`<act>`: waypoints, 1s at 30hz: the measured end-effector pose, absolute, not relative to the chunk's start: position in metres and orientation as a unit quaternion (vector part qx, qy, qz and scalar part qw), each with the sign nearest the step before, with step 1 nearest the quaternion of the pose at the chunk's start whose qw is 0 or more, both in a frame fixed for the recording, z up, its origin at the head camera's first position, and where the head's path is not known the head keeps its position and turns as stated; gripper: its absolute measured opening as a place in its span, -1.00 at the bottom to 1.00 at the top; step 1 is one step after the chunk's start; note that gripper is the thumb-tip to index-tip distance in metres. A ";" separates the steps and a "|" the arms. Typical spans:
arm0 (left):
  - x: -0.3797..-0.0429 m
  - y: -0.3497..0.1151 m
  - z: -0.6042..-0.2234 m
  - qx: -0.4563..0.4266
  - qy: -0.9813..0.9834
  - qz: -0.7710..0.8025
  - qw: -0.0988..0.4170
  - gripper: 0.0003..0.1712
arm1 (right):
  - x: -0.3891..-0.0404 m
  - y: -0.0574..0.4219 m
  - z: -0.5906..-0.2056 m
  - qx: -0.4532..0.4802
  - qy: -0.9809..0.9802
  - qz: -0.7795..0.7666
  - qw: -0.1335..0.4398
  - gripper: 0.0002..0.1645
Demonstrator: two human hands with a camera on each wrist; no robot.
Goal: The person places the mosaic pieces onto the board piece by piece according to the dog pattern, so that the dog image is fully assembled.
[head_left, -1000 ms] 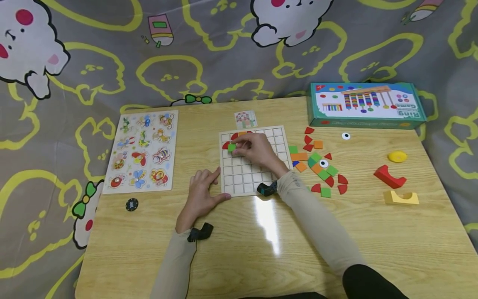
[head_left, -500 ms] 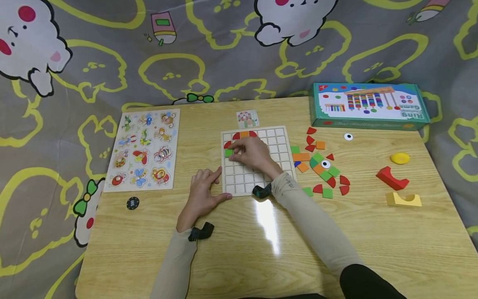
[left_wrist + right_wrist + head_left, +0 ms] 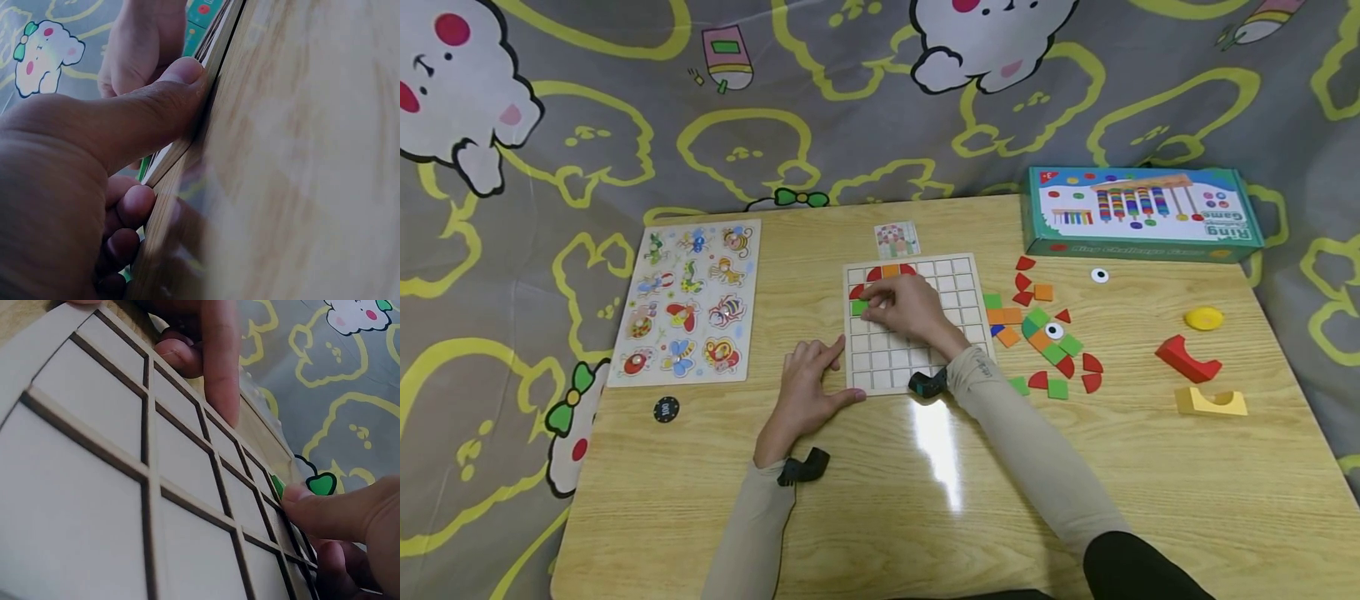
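A white wooden grid board [image 3: 880, 360] lies in the middle of the table in the head view. My right hand [image 3: 910, 310] is over its upper left cells, fingertips at a green square tile [image 3: 859, 307] in the left column. In the right wrist view, the thumb [image 3: 297, 492] touches that green tile [image 3: 276, 484]. Red quarter-round tiles [image 3: 874, 273] and an orange square [image 3: 891, 271] sit in the cells above. My left hand [image 3: 805, 387] rests at the board's lower left corner, thumb along the bottom edge, index finger against the left side.
A small picture card [image 3: 897, 239] lies behind the board. Loose coloured tiles [image 3: 1057, 389] are scattered right of it, near red [image 3: 1187, 358] and yellow [image 3: 1212, 402] blocks. A game box [image 3: 1142, 212] stands at the back right, an insect puzzle [image 3: 685, 304] at left.
My right hand has moved slightly down and set the green tile from above the grid into a left-column cell; it has since stayed there. The left hand has kept its place.
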State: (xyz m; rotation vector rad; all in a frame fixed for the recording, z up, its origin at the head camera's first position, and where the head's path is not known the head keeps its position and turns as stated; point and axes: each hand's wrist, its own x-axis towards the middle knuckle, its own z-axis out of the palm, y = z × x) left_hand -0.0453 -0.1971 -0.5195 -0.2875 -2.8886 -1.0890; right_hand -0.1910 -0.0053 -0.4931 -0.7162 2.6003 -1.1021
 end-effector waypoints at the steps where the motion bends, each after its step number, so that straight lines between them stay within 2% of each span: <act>1: -0.045 -0.197 -0.520 -0.093 -0.932 -0.351 0.021 0.07 | -0.191 -0.006 -0.493 -0.245 0.888 -0.373 0.112 -0.72; 13: -0.045 -0.197 -0.519 -0.097 -0.932 -0.347 0.028 0.06 | -0.191 -0.010 -0.490 -0.243 0.901 -0.342 0.110 -0.75; 19: -0.045 -0.195 -0.517 -0.098 -0.932 -0.347 0.023 0.06 | -0.191 -0.003 -0.490 -0.254 0.887 -0.372 0.103 -0.71; 25: -0.045 -0.193 -0.517 -0.097 -0.931 -0.352 0.024 0.07 | -0.194 0.025 -0.483 -0.260 0.871 -0.409 0.077 -0.70; 30: -0.043 -0.194 -0.518 -0.094 -0.931 -0.351 0.026 0.08 | -0.204 0.069 -0.471 -0.221 0.890 -0.395 0.054 -0.71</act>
